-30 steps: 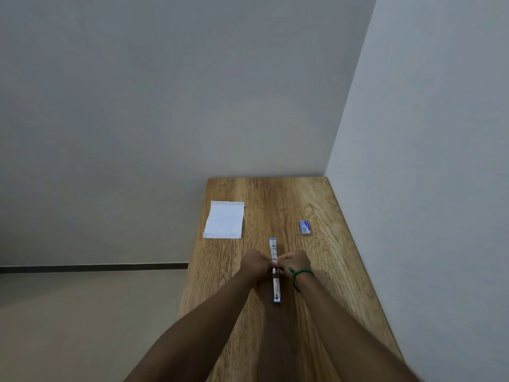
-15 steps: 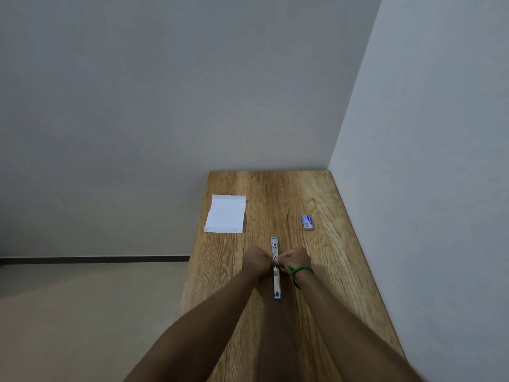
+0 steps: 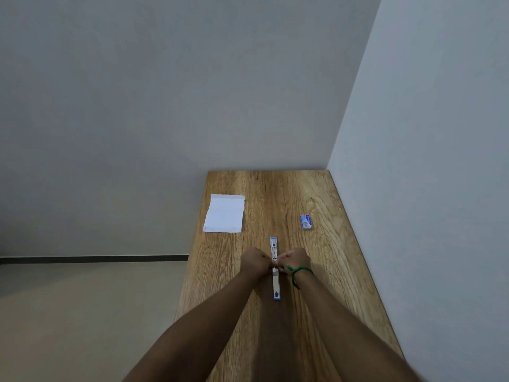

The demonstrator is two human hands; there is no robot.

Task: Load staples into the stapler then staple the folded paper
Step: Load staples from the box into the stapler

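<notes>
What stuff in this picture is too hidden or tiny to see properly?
Head view:
- The middle of the opened stapler: covered by the left hand and right hand, so whether staples are in cannot be told.
- The fingertips: curled in over the stapler, out of sight.
- The print on the small blue box: too small to read.
- The near end of the table: behind the forearms and cut off by the bottom edge.

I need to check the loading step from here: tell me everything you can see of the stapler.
The stapler lies opened out flat in one long narrow strip on the wooden table, running straight away from the person. It looks white or metallic with blue ends. The left hand and right hand meet over its middle, fingers pinching there and hiding the hinge. Whether staples are in cannot be told.
</notes>
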